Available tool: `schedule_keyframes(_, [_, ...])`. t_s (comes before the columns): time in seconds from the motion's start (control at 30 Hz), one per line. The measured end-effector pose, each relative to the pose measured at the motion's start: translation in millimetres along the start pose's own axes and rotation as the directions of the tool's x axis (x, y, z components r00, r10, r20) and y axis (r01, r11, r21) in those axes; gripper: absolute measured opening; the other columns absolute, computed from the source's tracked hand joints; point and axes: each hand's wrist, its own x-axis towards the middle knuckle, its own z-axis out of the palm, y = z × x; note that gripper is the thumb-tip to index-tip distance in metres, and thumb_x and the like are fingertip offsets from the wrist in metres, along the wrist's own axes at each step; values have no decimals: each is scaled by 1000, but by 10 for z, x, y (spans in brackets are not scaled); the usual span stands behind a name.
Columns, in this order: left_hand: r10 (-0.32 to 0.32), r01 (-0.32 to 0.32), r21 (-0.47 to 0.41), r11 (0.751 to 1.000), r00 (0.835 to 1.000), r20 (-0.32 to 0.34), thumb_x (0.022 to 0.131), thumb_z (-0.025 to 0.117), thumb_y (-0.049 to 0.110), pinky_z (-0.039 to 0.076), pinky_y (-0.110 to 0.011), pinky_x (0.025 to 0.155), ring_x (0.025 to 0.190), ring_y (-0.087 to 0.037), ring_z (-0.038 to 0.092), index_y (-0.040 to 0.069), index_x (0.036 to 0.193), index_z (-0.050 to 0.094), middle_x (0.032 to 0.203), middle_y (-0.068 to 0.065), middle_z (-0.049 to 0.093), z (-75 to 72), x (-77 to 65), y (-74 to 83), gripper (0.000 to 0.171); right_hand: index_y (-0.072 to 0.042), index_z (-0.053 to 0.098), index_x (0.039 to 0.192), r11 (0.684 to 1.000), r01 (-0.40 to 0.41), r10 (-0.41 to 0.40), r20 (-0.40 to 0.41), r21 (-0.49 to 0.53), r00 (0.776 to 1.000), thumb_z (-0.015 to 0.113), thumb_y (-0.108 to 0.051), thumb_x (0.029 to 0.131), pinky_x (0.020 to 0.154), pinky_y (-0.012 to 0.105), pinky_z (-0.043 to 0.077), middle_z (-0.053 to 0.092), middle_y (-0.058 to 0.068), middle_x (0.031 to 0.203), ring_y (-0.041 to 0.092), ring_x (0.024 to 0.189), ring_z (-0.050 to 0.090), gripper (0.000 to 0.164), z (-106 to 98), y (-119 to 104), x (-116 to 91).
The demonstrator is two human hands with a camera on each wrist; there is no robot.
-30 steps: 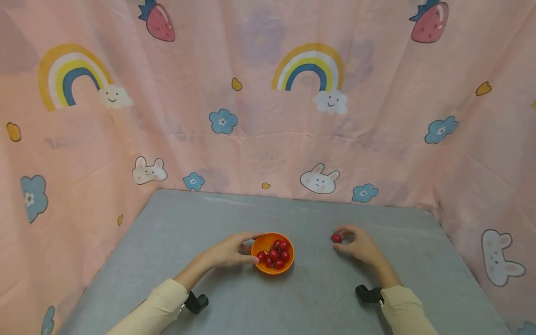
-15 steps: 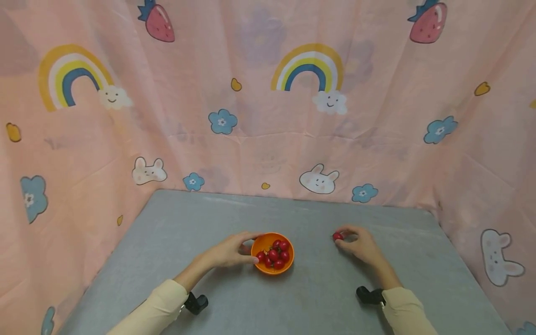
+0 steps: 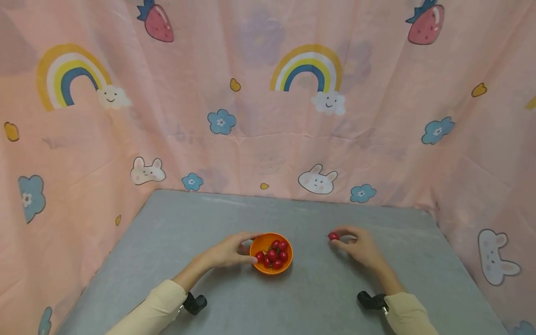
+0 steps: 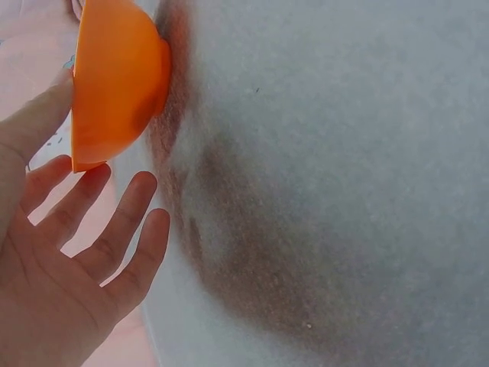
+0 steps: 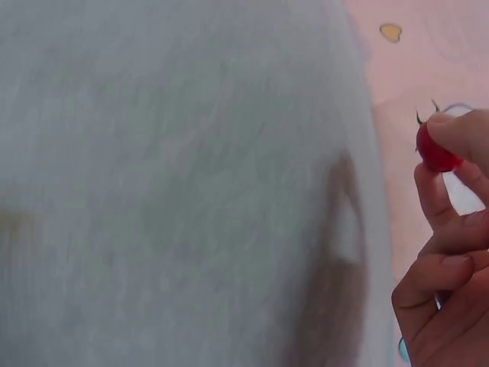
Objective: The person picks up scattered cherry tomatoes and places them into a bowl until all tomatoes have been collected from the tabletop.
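An orange bowl [image 3: 289,266] stands on the grey table with several red cherry tomatoes [image 3: 272,255] in it. My left hand [image 3: 226,251] holds the bowl's left side, thumb on the near rim and fingers toward the far rim. In the left wrist view, the orange bowl [image 4: 118,84] shows its side, with the thumb and fingertips of the left hand [image 4: 69,252] at its rim. To the right of the bowl, my right hand [image 3: 360,246] pinches one cherry tomato [image 3: 333,236] above the table. Green sepals show on that cherry tomato [image 5: 437,149] in the right wrist view.
The grey table [image 3: 201,214] is bordered at the back and sides by a pink curtain [image 3: 251,153] printed with rainbows, flowers and rabbits. A black wrist camera [image 3: 195,304] sits on the left wrist and another black camera [image 3: 370,300] on the right wrist.
My right hand, with the cherry tomato pinched in it, has shifted slightly left, and its thumb has drawn closer against the tomato. The left hand stays at the bowl.
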Motion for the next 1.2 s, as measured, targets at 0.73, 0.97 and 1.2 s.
schedule_keyframes(0.73, [-1,1,1,1000,1000,-9,93,78,23,56,-40,90,108,-27,65,8,152,47,144,-17,52,8,-22,4,68,-16,73,115,997,-10,2,103,77,995,80,-11,90,44,26,38,68,1,103,18,49,43,26,349,-482,197])
schedule_keyframes(0.97, [-12,12,-8,1000,1000,-12,93,77,22,56,-40,90,109,-27,65,8,152,47,144,-17,51,-13,-36,6,68,-13,73,116,993,34,-51,153,113,987,78,-11,92,44,25,37,68,4,108,14,49,40,25,501,-609,300])
schedule_keyframes(1.2, [-5,5,1,1000,1000,-6,93,77,24,56,-36,89,108,-25,65,9,152,47,145,-15,51,-3,-32,-1,68,-14,74,113,992,38,-59,181,118,982,79,-13,91,45,23,36,69,2,105,12,49,39,23,602,-732,337])
